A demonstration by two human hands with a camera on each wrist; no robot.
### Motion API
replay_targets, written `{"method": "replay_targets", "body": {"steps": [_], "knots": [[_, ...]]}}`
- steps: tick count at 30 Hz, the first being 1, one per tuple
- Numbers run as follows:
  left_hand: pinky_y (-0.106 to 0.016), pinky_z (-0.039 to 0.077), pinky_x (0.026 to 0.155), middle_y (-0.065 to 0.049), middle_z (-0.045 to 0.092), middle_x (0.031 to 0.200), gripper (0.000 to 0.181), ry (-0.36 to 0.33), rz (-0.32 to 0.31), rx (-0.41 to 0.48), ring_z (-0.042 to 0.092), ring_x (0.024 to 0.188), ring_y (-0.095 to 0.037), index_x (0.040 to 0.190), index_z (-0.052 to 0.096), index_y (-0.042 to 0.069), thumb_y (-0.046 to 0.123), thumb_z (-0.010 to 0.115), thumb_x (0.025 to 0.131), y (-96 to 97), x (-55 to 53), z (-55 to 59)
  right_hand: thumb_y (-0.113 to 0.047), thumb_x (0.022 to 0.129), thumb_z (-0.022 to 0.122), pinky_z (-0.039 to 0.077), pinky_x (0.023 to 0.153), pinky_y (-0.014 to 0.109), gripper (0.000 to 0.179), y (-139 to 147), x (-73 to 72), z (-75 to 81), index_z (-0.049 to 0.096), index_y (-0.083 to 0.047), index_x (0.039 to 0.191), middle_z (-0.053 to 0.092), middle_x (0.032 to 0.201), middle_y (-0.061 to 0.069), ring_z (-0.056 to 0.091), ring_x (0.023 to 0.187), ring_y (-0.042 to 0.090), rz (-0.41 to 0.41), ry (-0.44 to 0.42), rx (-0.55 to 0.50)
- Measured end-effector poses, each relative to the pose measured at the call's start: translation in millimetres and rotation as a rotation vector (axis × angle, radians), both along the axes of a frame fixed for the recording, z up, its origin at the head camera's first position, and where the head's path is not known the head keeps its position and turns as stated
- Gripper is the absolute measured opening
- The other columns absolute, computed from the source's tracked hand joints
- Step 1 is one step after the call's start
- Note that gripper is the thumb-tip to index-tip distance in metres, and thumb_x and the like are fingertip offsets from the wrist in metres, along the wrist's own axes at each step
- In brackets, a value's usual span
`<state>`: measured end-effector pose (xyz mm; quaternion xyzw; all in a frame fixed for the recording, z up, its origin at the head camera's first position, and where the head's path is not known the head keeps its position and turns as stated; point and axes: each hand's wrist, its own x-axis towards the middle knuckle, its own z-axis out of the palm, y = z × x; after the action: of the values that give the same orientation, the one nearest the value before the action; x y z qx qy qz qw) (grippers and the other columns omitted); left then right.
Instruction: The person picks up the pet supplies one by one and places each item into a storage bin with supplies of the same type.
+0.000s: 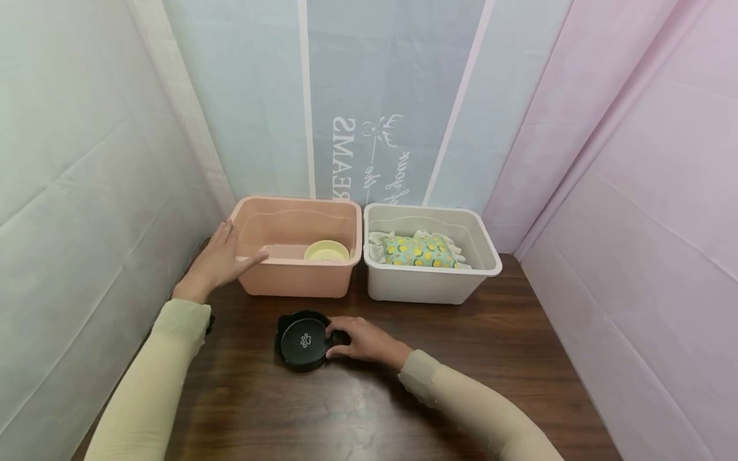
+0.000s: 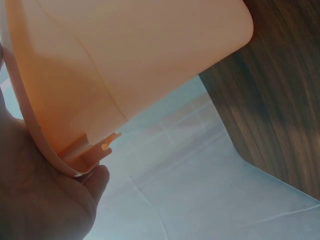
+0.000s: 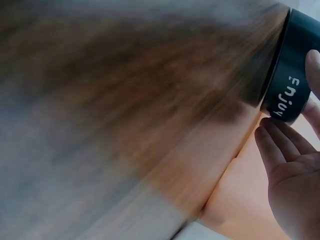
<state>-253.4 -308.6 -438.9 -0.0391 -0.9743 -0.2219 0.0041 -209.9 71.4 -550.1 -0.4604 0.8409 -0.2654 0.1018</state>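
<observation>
A black pet bowl [image 1: 304, 341] with a white paw print inside sits on the table in front of the bins. My right hand [image 1: 364, 339] grips its right side, thumb and fingers spread around the edge. In the right wrist view, white lettering "Enjoy" shows on the bowl's wall [image 3: 289, 95], with fingertips against it. My left hand [image 1: 214, 259] rests at the near left corner of the peach bin [image 1: 296, 280], fingers straight along the left rim, thumb extended over the front rim. Inside this bin lies a pale yellow bowl [image 1: 327, 250], partly hidden by the front wall.
Beside the peach bin, on its right, stands a white bin [image 1: 423, 286] with a frilled lemon-print pillow [image 1: 419, 251] in it. Both bins are at the back of the dark wooden table [image 1: 369, 410]. Fabric curtains [image 1: 392, 77] enclose the table at the back and sides.
</observation>
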Motion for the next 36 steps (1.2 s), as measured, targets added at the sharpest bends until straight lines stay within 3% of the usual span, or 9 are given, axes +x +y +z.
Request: {"method": "replay_targets", "body": {"steps": [5, 14, 29, 36], "knots": [[-0.069, 0.008, 0.129, -0.026, -0.015, 0.176, 0.127, -0.007, 0.000, 0.007, -0.010, 0.164, -0.044, 0.167, -0.009, -0.006, 0.082, 0.050, 0.098, 0.5, 1.0, 2.6, -0.043, 0.098, 0.079, 0.050, 0.112, 0.026, 0.044, -1.9, 1.8, 5.3, 0.073, -0.013, 0.130, 0.070, 0.139, 0.001, 0.063, 0.134, 0.011, 0.006, 0.006, -0.006], [-0.069, 0.009, 0.129, -0.026, -0.016, 0.176, 0.127, -0.005, 0.008, 0.015, -0.010, 0.165, -0.043, 0.167, -0.010, -0.004, 0.083, 0.050, 0.097, 2.0, 2.6, 1.8, -0.043, 0.099, 0.077, 0.049, 0.115, 0.029, 0.044, -1.7, 5.8, 9.7, 0.072, -0.013, 0.130, 0.061, 0.154, 0.008, 0.058, 0.142, 0.017, 0.019, 0.013, -0.023], [-0.069, 0.009, 0.129, -0.023, -0.017, 0.176, 0.125, -0.003, 0.008, 0.009, -0.011, 0.165, -0.042, 0.167, -0.012, -0.003, 0.079, 0.053, 0.099, 0.4, 1.0, 0.4, -0.044, 0.100, 0.076, 0.051, 0.114, 0.032, 0.042, 4.6, 14.6, 15.5, 0.072, -0.015, 0.130, 0.057, 0.158, 0.010, 0.058, 0.142, 0.017, 0.047, 0.056, -0.048], [-0.069, 0.010, 0.129, -0.028, -0.012, 0.176, 0.126, 0.009, 0.006, 0.007, -0.008, 0.165, -0.044, 0.167, -0.011, -0.004, 0.081, 0.051, 0.098, -0.2, 0.1, -0.2, -0.038, 0.099, 0.079, 0.051, 0.114, 0.032, 0.039, 7.5, 16.6, 26.5, 0.072, -0.014, 0.129, 0.058, 0.156, 0.013, 0.059, 0.142, 0.019, 0.043, 0.076, -0.134]]}}
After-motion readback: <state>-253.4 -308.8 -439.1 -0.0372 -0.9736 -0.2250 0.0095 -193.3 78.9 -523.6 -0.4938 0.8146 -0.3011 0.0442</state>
